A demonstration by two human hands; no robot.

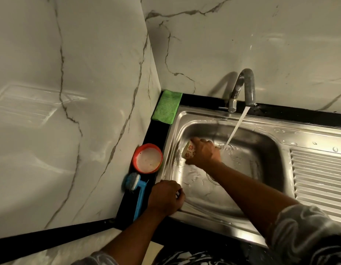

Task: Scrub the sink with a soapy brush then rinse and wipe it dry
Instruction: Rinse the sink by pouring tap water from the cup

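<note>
A stainless steel sink (261,150) is wet, and water streams from the curved tap (244,87) into the basin. My right hand (204,153) grips a small patterned cup (188,150), tilted on its side against the sink's left wall. My left hand (166,197) rests with curled fingers on the sink's front-left rim; what it holds, if anything, is hidden. A blue scrub brush (137,190) lies on the black counter left of the sink. A red bowl of soapy water (147,158) stands just behind the brush. A folded green cloth (166,107) lies in the back corner.
Marble walls close in on the left and behind the sink. The ribbed draining board (319,173) stretches to the right of the basin. A narrow black counter strip (160,129) runs along the sink's left side.
</note>
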